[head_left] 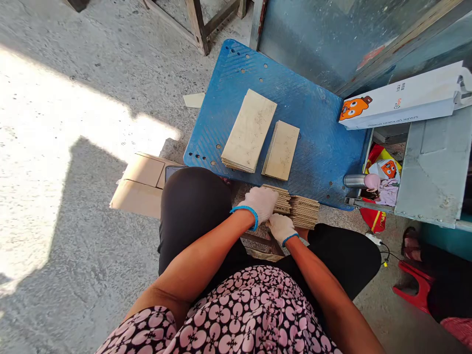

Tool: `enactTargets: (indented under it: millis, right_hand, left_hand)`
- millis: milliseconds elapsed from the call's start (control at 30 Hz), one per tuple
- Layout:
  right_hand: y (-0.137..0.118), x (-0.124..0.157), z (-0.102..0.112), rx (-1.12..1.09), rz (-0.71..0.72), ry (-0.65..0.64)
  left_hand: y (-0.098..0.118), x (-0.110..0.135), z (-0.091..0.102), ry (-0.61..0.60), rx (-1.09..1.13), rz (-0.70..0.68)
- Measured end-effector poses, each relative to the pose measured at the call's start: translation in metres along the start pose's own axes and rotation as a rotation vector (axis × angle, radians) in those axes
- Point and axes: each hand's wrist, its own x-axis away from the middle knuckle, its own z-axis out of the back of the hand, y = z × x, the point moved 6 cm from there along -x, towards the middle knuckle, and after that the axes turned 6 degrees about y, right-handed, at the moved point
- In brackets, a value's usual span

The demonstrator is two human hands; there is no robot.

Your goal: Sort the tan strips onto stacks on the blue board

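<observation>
Rough grey floor (118, 285), brown cardboard (137, 196), then scratched blue table (320, 132) with 2 piles of flat wood (249, 129). At near edge, left hand (260, 201) and right hand (282, 228), gloved, by thin stacked boards (304, 213); fingers partly hidden, cannot tell if pinching. Then shiny bottle (354, 181), white bag (400, 97).

On the white bag (394, 101) to your right, you can read "SPARK UP EVERY MOMENT"; its other characters seem too small.

The shirt (236, 314) is patterned with pink flowers on black, the white gloves (260, 202) are edged in blue, the tabletop (320, 128) is coloured blue, and the plywood stacks (249, 130) are toned pale tan.
</observation>
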Motion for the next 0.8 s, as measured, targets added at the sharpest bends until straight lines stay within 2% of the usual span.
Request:
enactTargets:
  millis: [133, 267, 433, 533, 633, 733, 800]
  right_hand:
    - [-0.001, 0.001, 0.005, -0.036, -0.007, 0.067]
    - [0.006, 0.008, 0.020, -0.114, 0.019, 0.160]
    - [0.033, 0.015, 0.053, -0.455, -0.059, 0.500]
    - [0.051, 0.003, 0.071, -0.648, -0.085, 0.647]
    - [0.075, -0.023, 0.084, -0.816, -0.200, 0.677]
    - [0.092, -0.051, 0.093, -0.896, -0.256, 0.631]
    - [0.100, -0.065, 0.097, -0.932, -0.282, 0.604]
  left_hand:
    - [-0.001, -0.006, -0.006, -0.013, 0.035, 0.001]
    - [-0.007, -0.021, -0.018, -0.030, 0.119, 0.046]
    - [-0.019, -0.047, -0.039, 0.063, 0.256, 0.182]
    - [-0.024, -0.061, -0.049, 0.126, 0.348, 0.310]
    - [-0.023, -0.076, -0.045, 0.235, 0.377, 0.405]
    - [-0.024, -0.091, -0.038, 0.330, 0.370, 0.462]
    - [-0.030, -0.098, -0.038, 0.351, 0.381, 0.510]
